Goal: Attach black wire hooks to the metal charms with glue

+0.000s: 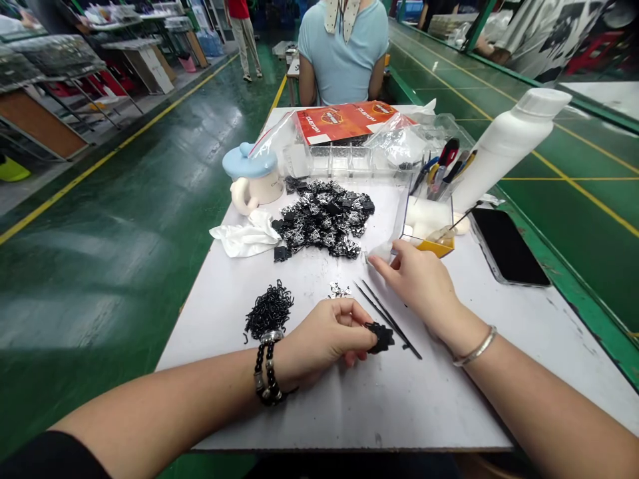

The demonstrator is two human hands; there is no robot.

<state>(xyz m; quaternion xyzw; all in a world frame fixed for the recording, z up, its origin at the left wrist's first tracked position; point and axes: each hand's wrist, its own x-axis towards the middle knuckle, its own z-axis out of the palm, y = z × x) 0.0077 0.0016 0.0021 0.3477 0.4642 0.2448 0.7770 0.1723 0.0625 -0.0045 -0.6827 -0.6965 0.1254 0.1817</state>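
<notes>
My left hand (327,336) is closed, pinching a small black flat piece (380,336) just above the white table (349,406). My right hand (417,279) reaches forward with its fingers pressed on a small clear item (380,251) beside a clear box with a yellow tray (433,245). Black tweezers (387,318) lie on the table between my hands. A tiny cluster of silver bits (339,290) sits just beyond my left hand.
A heap of black and silver parts (324,216) lies mid-table, a pile of black hooks (269,311) at left. A blue-lidded mug (251,176), white cloth (244,236), white bottle (504,143), tool holder (444,166), phone (506,246) and orange packets (344,120) surround them. A person (343,50) sits beyond.
</notes>
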